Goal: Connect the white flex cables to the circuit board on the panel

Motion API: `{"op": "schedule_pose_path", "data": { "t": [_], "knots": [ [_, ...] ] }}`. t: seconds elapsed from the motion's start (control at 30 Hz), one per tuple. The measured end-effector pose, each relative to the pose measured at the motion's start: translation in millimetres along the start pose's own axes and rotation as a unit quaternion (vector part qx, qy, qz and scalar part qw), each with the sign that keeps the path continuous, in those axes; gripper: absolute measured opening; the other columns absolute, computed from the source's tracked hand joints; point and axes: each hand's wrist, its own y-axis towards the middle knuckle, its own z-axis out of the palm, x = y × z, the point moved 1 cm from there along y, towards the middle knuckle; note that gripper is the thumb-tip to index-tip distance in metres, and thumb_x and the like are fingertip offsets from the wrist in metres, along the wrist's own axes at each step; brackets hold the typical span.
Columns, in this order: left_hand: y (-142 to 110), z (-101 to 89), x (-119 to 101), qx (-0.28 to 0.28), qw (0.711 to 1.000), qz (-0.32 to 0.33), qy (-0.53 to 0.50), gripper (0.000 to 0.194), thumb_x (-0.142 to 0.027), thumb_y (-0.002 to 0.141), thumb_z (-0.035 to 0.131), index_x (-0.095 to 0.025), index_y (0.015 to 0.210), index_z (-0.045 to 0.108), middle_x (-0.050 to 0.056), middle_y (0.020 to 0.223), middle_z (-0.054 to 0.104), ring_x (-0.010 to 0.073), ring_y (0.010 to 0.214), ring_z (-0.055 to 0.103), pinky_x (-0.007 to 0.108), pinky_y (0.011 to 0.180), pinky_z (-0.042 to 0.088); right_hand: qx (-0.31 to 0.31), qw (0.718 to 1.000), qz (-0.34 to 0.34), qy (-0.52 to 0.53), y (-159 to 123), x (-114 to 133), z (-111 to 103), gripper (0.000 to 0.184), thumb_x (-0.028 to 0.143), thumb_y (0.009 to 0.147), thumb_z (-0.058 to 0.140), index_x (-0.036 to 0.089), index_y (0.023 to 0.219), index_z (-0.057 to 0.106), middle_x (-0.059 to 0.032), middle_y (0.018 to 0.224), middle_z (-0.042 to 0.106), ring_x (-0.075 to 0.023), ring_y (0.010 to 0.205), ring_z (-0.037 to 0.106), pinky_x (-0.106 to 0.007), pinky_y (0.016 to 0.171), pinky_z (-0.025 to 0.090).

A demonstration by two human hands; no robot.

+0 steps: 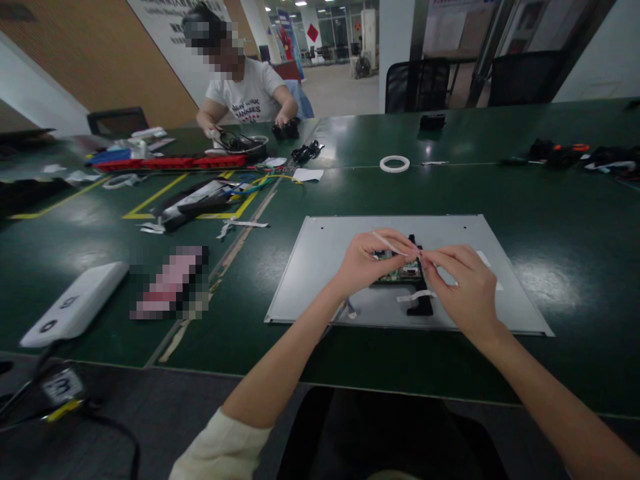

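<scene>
Above a grey flat panel (pixel 305 287), both hands meet fingertip to fingertip. My left hand (pixel 367 263) is closed in a pinch on a thin strip of white tape (pixel 390 244). My right hand (pixel 467 283) pinches at the strip's end, where fingertips partly hide it. Beneath them a green circuit board (pixel 397 272) lies on the panel, half covered by the fingers. Beside it is a black bracket (pixel 421 308), with another white tape piece (pixel 416 296) across it. A cable connector (pixel 351 310) shows by my left wrist.
A roll of white tape (pixel 395 164) lies beyond the panel. On the left are a white power bank (pixel 75 303), a blurred pink item (pixel 173 280) and tape scraps (pixel 240 225). Across the table a person (pixel 247 90) handles black cables (pixel 240 141).
</scene>
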Motion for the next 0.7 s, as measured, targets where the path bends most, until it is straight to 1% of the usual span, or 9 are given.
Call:
{"op": "schedule_pose_path", "data": {
  "t": [0.1, 0.17, 0.27, 0.33, 0.4, 0.5, 0.63, 0.7],
  "knots": [
    [1, 0.1, -2, -0.034, 0.999, 0.022, 0.028, 0.009, -0.021, 0.079, 0.064, -0.022, 0.085, 0.072, 0.005, 0.091, 0.070, 0.0137, 0.087, 0.065, 0.032, 0.080, 0.053, -0.004, 1.000, -0.004, 0.002, 1, 2, 0, 0.014, 0.013, 0.082, 0.058, 0.017, 0.093, 0.066, -0.0035, 0.081, 0.061, -0.0152, 0.076, 0.052, -0.029, 0.068, 0.044],
    [1, -0.3, -3, -0.040, 0.998, 0.031, 0.040, 0.012, -0.021, 0.079, 0.065, -0.023, 0.088, 0.072, 0.005, 0.097, 0.069, 0.0143, 0.091, 0.064, 0.032, 0.083, 0.052, -0.012, 1.000, -0.016, -0.020, 1, 2, -1, 0.016, 0.013, 0.082, 0.058, 0.018, 0.094, 0.067, -0.0035, 0.080, 0.060, -0.0156, 0.076, 0.052, -0.030, 0.068, 0.043],
    [1, -3.4, -4, -0.036, 0.999, 0.018, 0.021, 0.019, -0.022, 0.078, 0.066, -0.025, 0.096, 0.071, 0.006, 0.104, 0.068, 0.0156, 0.096, 0.063, 0.033, 0.086, 0.051, -0.021, 0.998, -0.021, -0.056, 1, -1, -2, 0.017, 0.014, 0.083, 0.058, 0.019, 0.096, 0.068, -0.0034, 0.077, 0.059, -0.0160, 0.075, 0.050, -0.030, 0.067, 0.042],
    [0, -7.6, -3, -0.038, 0.999, 0.002, -0.004, 0.021, -0.024, 0.076, 0.069, -0.026, 0.097, 0.070, 0.006, 0.103, 0.068, 0.0162, 0.096, 0.063, 0.033, 0.085, 0.052, -0.024, 0.997, -0.022, -0.070, 0, -4, -4, 0.020, 0.013, 0.083, 0.057, 0.021, 0.098, 0.068, -0.0031, 0.077, 0.058, -0.0161, 0.075, 0.050, -0.030, 0.067, 0.042],
    [0, -12.0, -2, -0.024, 0.999, -0.004, -0.034, 0.015, -0.027, 0.074, 0.070, -0.025, 0.089, 0.073, 0.005, 0.095, 0.070, 0.0167, 0.091, 0.065, 0.033, 0.083, 0.052, -0.033, 0.997, -0.024, -0.073, 1, -6, -6, 0.024, 0.012, 0.082, 0.057, 0.023, 0.100, 0.068, -0.0028, 0.079, 0.059, -0.0163, 0.077, 0.051, -0.031, 0.069, 0.042],
    [1, -15.7, -3, 0.024, 0.997, 0.001, -0.072, 0.008, -0.031, 0.072, 0.072, -0.025, 0.076, 0.074, 0.005, 0.082, 0.071, 0.0177, 0.085, 0.065, 0.037, 0.084, 0.052, -0.061, 0.996, -0.018, -0.058, 2, -7, -10, 0.027, 0.010, 0.082, 0.056, 0.026, 0.101, 0.067, -0.0025, 0.083, 0.061, -0.0166, 0.080, 0.053, -0.032, 0.071, 0.043],
    [1, -14.1, -6, 0.061, 0.995, -0.028, -0.068, 0.007, -0.031, 0.073, 0.071, -0.024, 0.073, 0.073, 0.005, 0.083, 0.071, 0.0192, 0.089, 0.064, 0.039, 0.088, 0.050, -0.097, 0.994, 0.003, -0.042, 3, -7, -14, 0.030, 0.011, 0.081, 0.058, 0.030, 0.103, 0.067, -0.0018, 0.086, 0.062, -0.0169, 0.081, 0.055, -0.033, 0.073, 0.043],
    [0, -12.4, -6, 0.056, 0.995, -0.050, -0.058, 0.008, -0.029, 0.075, 0.069, -0.024, 0.079, 0.073, 0.005, 0.089, 0.071, 0.0188, 0.091, 0.064, 0.038, 0.089, 0.049, -0.105, 0.994, 0.007, -0.040, 4, -7, -16, 0.031, 0.011, 0.081, 0.059, 0.031, 0.103, 0.067, -0.0016, 0.087, 0.062, -0.0170, 0.081, 0.055, -0.034, 0.073, 0.043]
  ]
}}
